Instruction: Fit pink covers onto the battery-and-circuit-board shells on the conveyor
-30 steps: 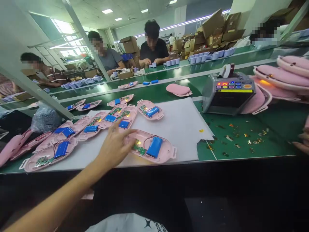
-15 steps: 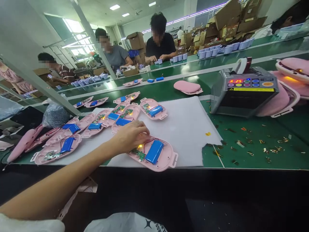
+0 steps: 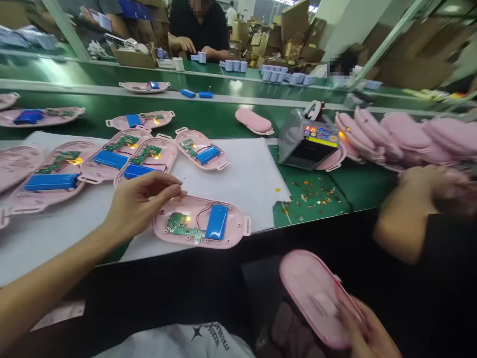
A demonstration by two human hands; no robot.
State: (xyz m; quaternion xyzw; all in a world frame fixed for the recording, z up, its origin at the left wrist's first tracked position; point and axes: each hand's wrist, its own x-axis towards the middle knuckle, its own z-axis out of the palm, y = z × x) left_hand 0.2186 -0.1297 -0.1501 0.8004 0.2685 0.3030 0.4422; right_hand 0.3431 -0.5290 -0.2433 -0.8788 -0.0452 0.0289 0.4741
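Observation:
My left hand point(image 3: 145, 201) hovers at the upper left rim of a pink shell point(image 3: 233, 236), fingers loosely curved, nothing visible between them. Inside that shell lie a blue battery point(image 3: 216, 222), a green circuit board point(image 3: 181, 227) with a glowing yellow light, and thin dark red wires. Low at the right, clear of the bench edge, my right hand point(image 3: 363, 330) grips a smooth pink shell cover point(image 3: 309, 293), which is tilted. Motion blurs the fingers there. More open pink shells with batteries and lit boards, such as one shell point(image 3: 202, 149), lie beyond my left hand.
A grey tape dispenser point(image 3: 305, 144) with a red display stands on the green bench point(image 3: 343, 199), beside scattered scraps. White sheeting point(image 3: 246, 174) lies under the shells. Closed pink units point(image 3: 406, 129) are piled at right, where a co-worker's blurred arm point(image 3: 402, 219) reaches in.
The view has swung right. My left hand has drawn back leftward from the near shell. My right hand has come into view with the pink cover, and a co-worker's arm now shows.

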